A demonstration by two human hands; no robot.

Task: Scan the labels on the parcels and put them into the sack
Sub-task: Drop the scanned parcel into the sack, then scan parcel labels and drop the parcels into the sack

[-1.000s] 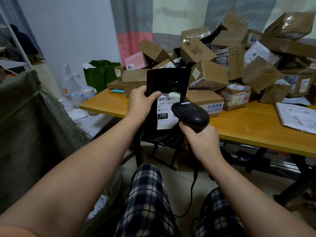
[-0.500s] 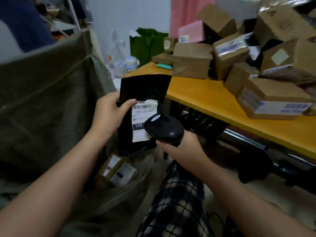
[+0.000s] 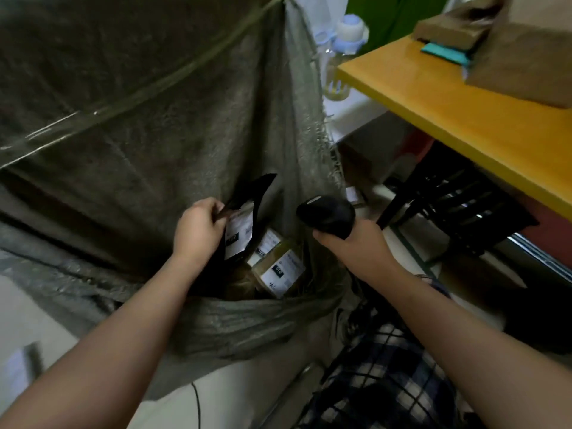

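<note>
A large grey-green woven sack (image 3: 148, 125) hangs open on the left. My left hand (image 3: 198, 227) grips a black parcel bag (image 3: 247, 205) with a white label, and holds it inside the sack's mouth. Below it in the sack lie brown labelled parcels (image 3: 278, 269). My right hand (image 3: 349, 243) holds a black barcode scanner (image 3: 328, 216) just right of the sack's opening, apart from the black bag.
The yellow table (image 3: 464, 119) runs along the upper right with a brown box (image 3: 523, 57) and a teal item on it. A bottle (image 3: 343, 48) stands behind the sack. A black chair frame (image 3: 448, 196) sits under the table. Plaid-clad legs are at the bottom.
The view swung left and down from the table to the sack. My left hand carried the black bag from in front of the scanner down into the sack's mouth.
</note>
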